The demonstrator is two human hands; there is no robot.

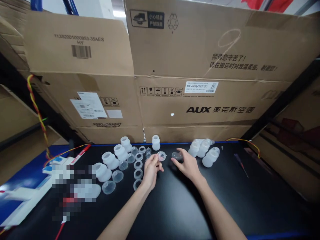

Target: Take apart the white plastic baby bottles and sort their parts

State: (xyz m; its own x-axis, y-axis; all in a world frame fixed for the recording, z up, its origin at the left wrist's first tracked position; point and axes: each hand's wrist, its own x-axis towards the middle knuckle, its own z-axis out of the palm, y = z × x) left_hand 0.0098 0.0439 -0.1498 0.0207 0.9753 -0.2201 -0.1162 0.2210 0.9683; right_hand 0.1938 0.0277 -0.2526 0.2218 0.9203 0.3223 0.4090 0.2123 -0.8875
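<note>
Left hand (pixel 150 170) of mine pinches a small pinkish translucent ring-shaped plastic part (pixel 161 155) at its fingertips, just above the black desk (pixel 175 206). Right hand (pixel 188 165) closes on what looks like a small clear plastic cup (pixel 176 155), though it is blurred. White translucent silicone bottle-shaped pieces (pixel 210 156) lie near my right hand; clear rings (pixel 138 173) line up beside my left.

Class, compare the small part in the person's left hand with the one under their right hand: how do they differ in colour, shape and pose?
The ring-shaped part at the left hand has a pinkish tint; the clear cup at the right hand looks colourless. The ring-shaped part is flat and round, held up at the fingertips; the clear cup is longer and lies on its side on the black table. Both are small and translucent.
</note>
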